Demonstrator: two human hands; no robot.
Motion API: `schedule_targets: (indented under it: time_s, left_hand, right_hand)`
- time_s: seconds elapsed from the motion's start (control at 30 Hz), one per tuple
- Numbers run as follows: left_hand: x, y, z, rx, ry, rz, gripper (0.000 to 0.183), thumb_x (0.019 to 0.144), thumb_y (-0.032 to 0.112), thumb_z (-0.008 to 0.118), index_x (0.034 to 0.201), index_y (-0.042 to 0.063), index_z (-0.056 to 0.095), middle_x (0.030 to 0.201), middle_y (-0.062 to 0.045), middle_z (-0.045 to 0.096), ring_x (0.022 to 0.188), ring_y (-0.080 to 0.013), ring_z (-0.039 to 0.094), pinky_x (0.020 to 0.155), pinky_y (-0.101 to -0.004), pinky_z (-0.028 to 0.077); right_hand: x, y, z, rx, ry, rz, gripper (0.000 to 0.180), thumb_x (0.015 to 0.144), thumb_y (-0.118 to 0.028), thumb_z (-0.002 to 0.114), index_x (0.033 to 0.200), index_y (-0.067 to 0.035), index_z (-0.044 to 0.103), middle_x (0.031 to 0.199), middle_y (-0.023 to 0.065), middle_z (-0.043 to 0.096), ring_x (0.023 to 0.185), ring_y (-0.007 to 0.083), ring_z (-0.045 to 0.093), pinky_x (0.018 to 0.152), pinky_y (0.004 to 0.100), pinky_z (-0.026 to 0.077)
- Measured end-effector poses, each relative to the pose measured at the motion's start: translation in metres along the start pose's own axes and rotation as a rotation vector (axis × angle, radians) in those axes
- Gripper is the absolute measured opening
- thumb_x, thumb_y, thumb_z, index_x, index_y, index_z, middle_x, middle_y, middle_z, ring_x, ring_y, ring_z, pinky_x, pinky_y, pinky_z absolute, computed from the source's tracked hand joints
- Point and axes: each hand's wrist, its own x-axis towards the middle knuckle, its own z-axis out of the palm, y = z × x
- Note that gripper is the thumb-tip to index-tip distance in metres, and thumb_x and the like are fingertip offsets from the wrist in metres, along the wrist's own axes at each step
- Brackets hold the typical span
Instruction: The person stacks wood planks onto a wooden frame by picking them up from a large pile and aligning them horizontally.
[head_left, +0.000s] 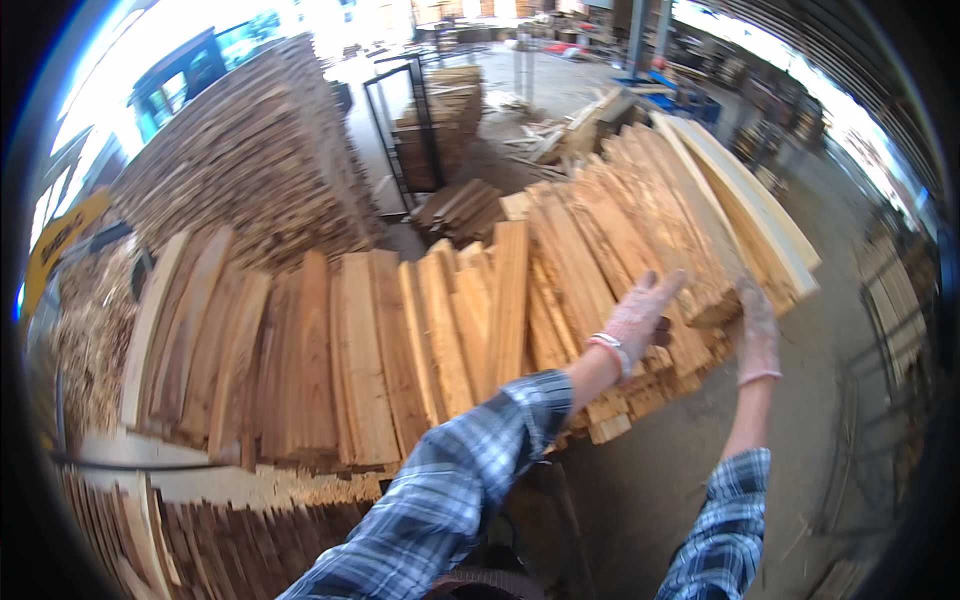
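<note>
Rows of sawn wooden boards (367, 322) lie side by side in a long, curved-looking stack before me. My left hand (637, 319), in a pale knitted work glove, is over the boards on the right part of the stack, its fingers spread and nothing plainly held. Further right, my right hand (756, 330), gloved too, reaches to the near end of a thick wooden board (694, 262); its fingertips are partly hidden there, so its grip is unclear. Paler boards (750, 202) lean along the stack's right edge.
A tall stack of boards (247, 157) stands at the upper left, near a black metal frame (412, 127). Scrap wood (562, 135) is heaped behind the stack. More upright boards (247, 540) show at the lower left, and a metal rack (885, 330) at the right.
</note>
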Motion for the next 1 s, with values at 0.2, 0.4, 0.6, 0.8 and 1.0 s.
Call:
schedule_targets:
  time_s: [0.2,0.4,0.6,0.8,1.0]
  left_hand:
    - [0.026,0.037,-0.001,-0.09,0.038,0.031,0.079,0.09,0.04,0.068,0.148,0.005,0.029,0.137,-0.027,0.048,0.114,-0.0336,0.057,0.088,-0.0458,0.053]
    - [-0.001,0.056,-0.076,-0.288,0.014,0.005,0.054,0.085,0.018,0.07,0.133,0.006,0.05,0.112,-0.017,0.064,0.094,-0.0301,0.065,0.08,-0.0453,0.056]
    - [-0.099,0.056,-0.12,0.356,0.144,0.067,0.077,0.072,0.028,0.078,0.142,0.009,0.052,0.118,-0.021,0.064,0.097,-0.0305,0.066,0.082,-0.0362,0.055]
    - [-0.252,-0.002,-0.149,1.005,0.424,-0.242,0.107,0.061,0.033,0.088,0.153,0.018,0.034,0.133,-0.022,0.048,0.123,-0.0351,0.055,0.105,-0.0396,0.046]
    - [-0.325,-0.162,-0.218,0.211,0.801,0.001,0.104,0.075,0.036,0.08,0.157,0.008,0.022,0.15,-0.023,0.039,0.133,-0.0332,0.047,0.109,-0.0362,0.04]
  right_hand:
    - [0.014,-0.014,0.051,-0.041,-0.148,0.032,0.062,0.096,-0.036,0.058,0.141,0.005,0.047,0.138,0.02,0.056,0.124,0.0234,0.055,0.106,0.0329,0.04]
    - [-0.015,-0.032,0.127,0.047,-0.232,0.003,0.062,0.098,-0.042,0.059,0.142,-0.001,0.047,0.12,0.015,0.063,0.111,0.024,0.06,0.089,0.0374,0.052]
    - [-0.066,-0.04,0.16,0.662,-0.302,0.487,0.069,0.098,-0.051,0.052,0.149,-0.007,0.035,0.142,0.0152,0.045,0.127,0.0283,0.049,0.106,0.0413,0.044]
    - [-0.186,-0.062,0.243,0.865,-0.328,0.777,0.084,0.079,-0.056,0.074,0.139,-0.003,0.047,0.128,0.0119,0.056,0.118,0.027,0.05,0.104,0.0407,0.039]
    - [-0.271,-0.031,0.274,0.906,-0.471,0.983,0.061,0.081,-0.047,0.076,0.119,-0.002,0.063,0.112,0.0076,0.064,0.1,0.019,0.059,0.09,0.0332,0.047]
